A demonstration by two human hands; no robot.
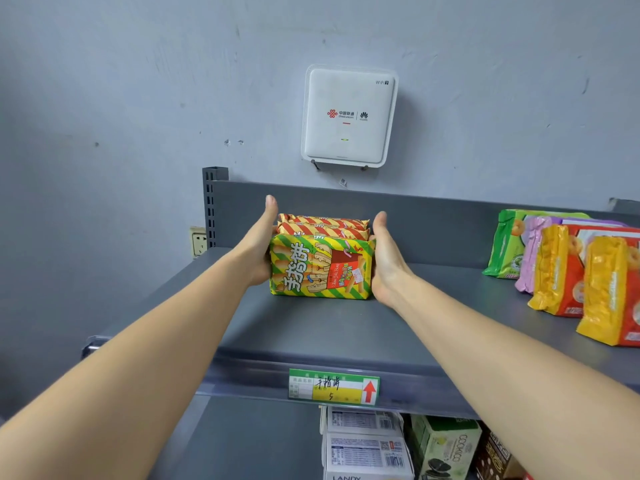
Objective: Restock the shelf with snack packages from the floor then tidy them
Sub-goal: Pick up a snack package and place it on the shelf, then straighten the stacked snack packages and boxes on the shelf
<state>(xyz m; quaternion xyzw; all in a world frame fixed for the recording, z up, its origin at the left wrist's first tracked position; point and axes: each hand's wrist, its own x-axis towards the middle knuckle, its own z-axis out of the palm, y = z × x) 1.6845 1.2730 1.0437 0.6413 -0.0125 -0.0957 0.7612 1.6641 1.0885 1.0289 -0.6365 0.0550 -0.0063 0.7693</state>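
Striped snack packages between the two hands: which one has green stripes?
The front package, nearest the camera, is striped green and yellow. The packages behind it are striped red and yellow.

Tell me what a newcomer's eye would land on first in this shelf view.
First, the green-and-yellow striped snack pack at the middle of the grey shelf, fronting a short row of red-striped packs, with the left hand and right hand pressed against the row's two sides. Next, the white WiFi router on the wall straight above, and the orange, pink and green packs at the shelf's right end.
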